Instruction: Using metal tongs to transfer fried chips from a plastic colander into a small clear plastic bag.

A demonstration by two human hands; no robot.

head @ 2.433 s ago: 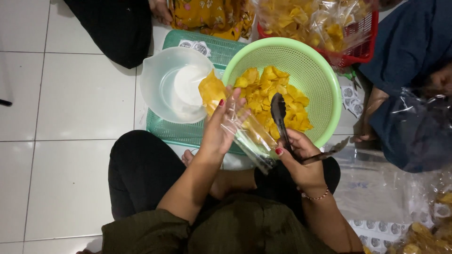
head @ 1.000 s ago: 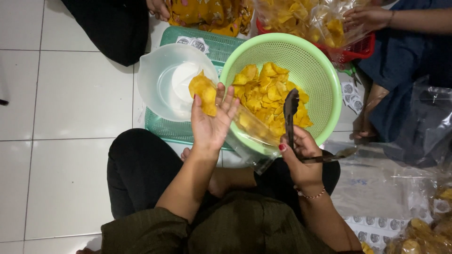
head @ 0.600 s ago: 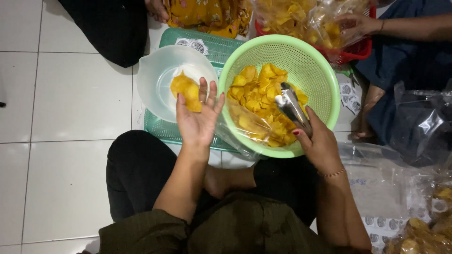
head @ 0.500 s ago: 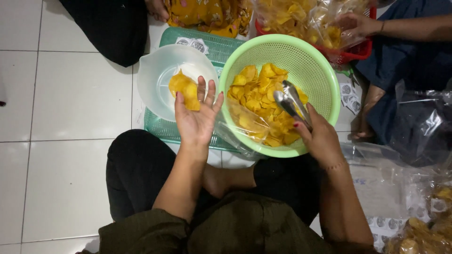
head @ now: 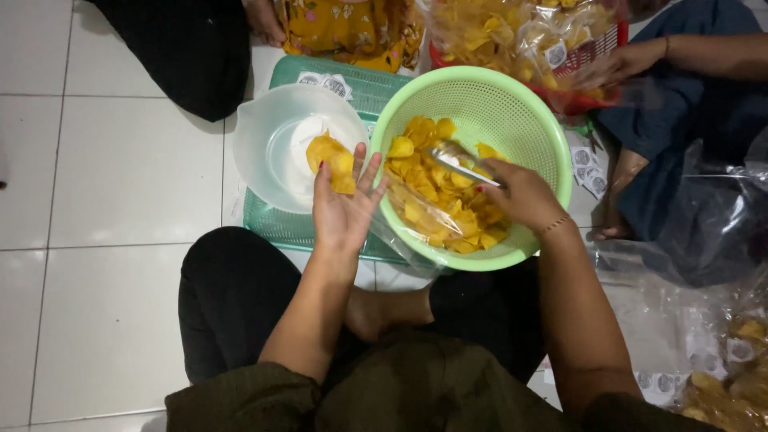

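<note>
My left hand (head: 344,212) is palm up over the translucent white bowl (head: 264,152). It holds a clear plastic bag (head: 404,240) with a few yellow chips (head: 332,160) at my fingertips. The bag trails back toward the rim of the green colander (head: 480,92). My right hand (head: 520,196) is inside the colander, gripping metal tongs (head: 460,160) that lie on the heap of yellow chips (head: 432,208).
The bowl and colander rest on a green slatted tray (head: 320,76) on the white tiled floor. A red basket (head: 576,100) of bagged chips stands behind, with another person's hand (head: 616,64) on it. A dark plastic bag (head: 704,224) and more bagged chips (head: 736,376) lie right.
My left hand carried the bag of chips leftward, from the colander's rim to above the white bowl. My right hand dropped forward, putting the tongs down into the colander's chips.
</note>
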